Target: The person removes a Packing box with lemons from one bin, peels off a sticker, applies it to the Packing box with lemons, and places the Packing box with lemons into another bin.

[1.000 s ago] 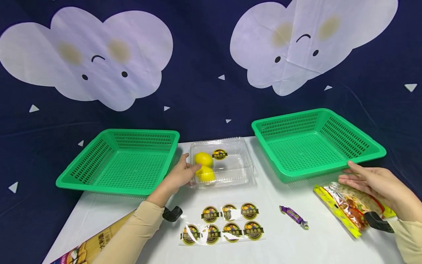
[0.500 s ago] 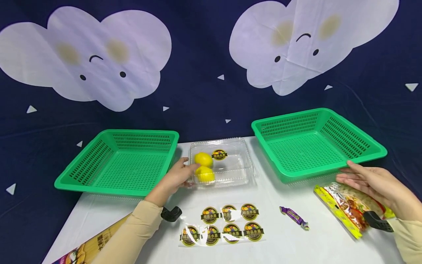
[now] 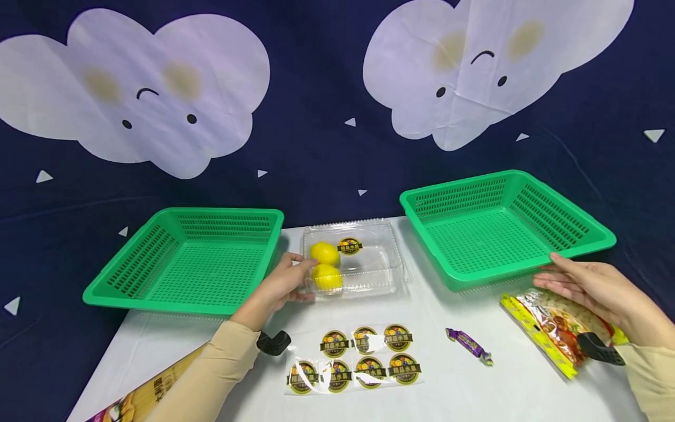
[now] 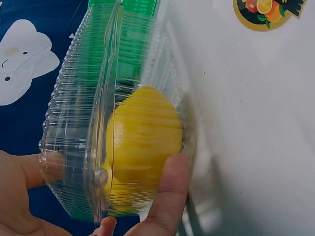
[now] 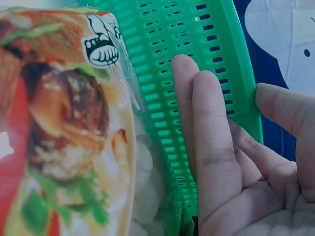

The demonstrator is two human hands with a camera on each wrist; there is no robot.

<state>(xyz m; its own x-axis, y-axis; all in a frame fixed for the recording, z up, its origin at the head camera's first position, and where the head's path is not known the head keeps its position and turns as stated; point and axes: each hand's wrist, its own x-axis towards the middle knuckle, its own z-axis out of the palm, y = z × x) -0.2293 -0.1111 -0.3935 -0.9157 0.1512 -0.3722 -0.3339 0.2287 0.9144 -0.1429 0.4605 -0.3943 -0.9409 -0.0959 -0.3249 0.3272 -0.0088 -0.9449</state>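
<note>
In the head view, my left hand (image 3: 283, 283) is at the left end of a clear plastic clamshell box (image 3: 375, 266). The thumb lies over the lid and the fingers reach down its side. The left wrist view shows the box's corner between thumb and fingers, a yellow lemon (image 4: 142, 132) inside. Two lemons sit at the box's left, and a round fruit sticker (image 3: 350, 246) shows on the lid. My right hand (image 3: 593, 284) is at the near rim of the right green basket (image 3: 506, 272), thumb tip at the rim, other fingers extended along the outer wall.
A yellow-edged food packet (image 3: 554, 328) lies below my right hand. A purple wrapped candy (image 3: 469, 346) and a sheet of round stickers (image 3: 364, 384) lie in front. The left green basket (image 3: 190, 306) stands beyond a long noodle packet (image 3: 158, 384).
My left fingers have come in closer around the box's left end. The right hand keeps its place at the basket rim. The head view has shifted slightly.
</note>
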